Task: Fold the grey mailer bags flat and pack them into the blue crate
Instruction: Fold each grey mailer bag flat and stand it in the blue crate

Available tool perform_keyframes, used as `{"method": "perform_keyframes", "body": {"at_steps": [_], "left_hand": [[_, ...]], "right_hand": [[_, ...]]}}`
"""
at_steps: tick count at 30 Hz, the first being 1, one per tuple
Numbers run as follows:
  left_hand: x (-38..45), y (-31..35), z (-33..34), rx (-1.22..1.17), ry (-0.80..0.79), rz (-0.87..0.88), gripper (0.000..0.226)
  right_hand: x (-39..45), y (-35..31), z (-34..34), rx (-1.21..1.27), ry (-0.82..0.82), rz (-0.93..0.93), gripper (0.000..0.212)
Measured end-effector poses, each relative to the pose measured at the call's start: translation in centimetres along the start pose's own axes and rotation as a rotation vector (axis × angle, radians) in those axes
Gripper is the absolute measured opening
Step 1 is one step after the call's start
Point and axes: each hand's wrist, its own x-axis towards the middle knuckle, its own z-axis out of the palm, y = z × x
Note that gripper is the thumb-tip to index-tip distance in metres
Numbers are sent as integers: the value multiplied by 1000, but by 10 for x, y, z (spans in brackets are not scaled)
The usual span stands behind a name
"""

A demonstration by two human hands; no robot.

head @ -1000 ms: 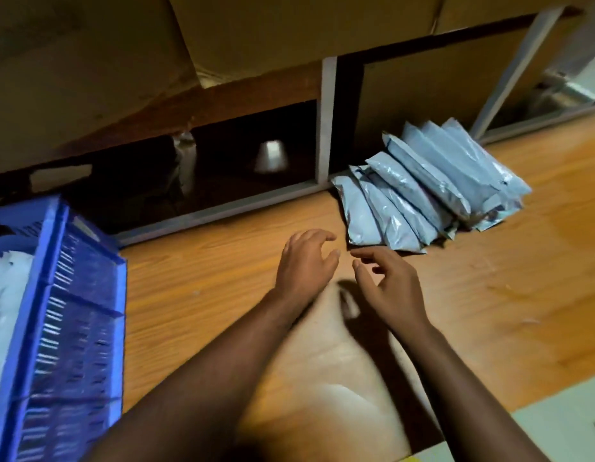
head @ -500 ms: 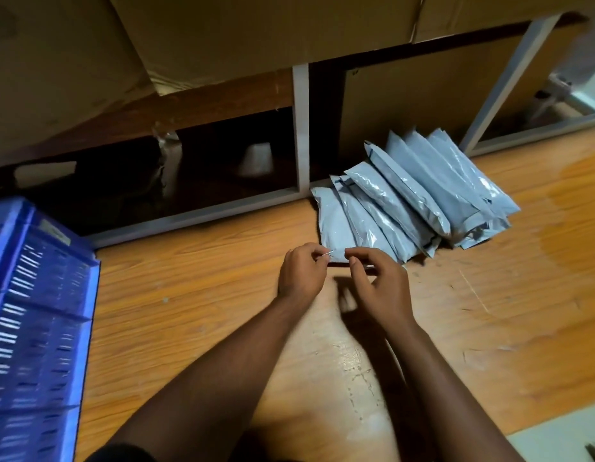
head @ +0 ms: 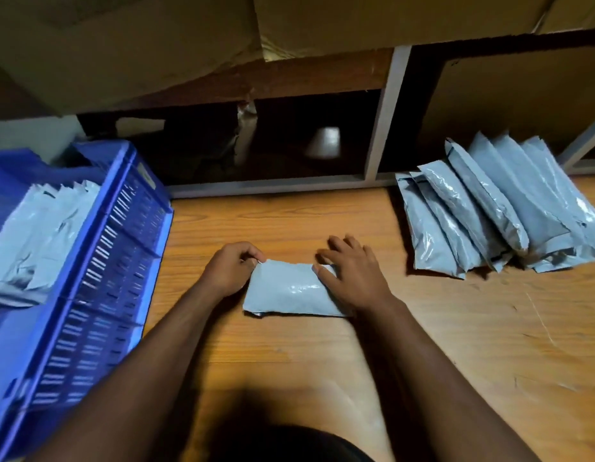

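Head view. A grey mailer bag [head: 291, 291] lies on the wooden worktop [head: 456, 345] between both hands. The left hand [head: 230, 272] pinches its far-left corner; the right hand [head: 352, 275] presses it with straight fingers [head: 322, 273]. The film looks light, limp and slippery, best taken by corners. Blue crate [head: 99, 278] stands left, the unfolded pile [head: 496, 211] right, open room between.
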Motion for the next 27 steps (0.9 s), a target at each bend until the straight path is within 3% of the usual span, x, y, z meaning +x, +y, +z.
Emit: {"method": "perform_keyframes", "body": {"at_steps": [3,5,7,11,19,23,27], "left_hand": [[-5,-5,0,-29,127,-21,18],[-13,-6,8,37,201,106,15],[-23,-2,21,142,254,255,32],[-33,0,55,328,137,439,52],[-24,-1,65,438,91,341,71],[-25,-4,66,466,106,307,66],[-31,-14,79,461,243,396,56]], "right_hand": [[-4,-7,25,47,41,11,47],[-5,-9,25,94,172,-11,42],[-8,-17,22,93,260,-57,40],[-15,-49,31,-22,155,-111,47],[1,-36,41,-97,64,-95,51],[8,-33,31,-115,16,-169,52],[5,-45,37,-58,50,-88,55]]}}
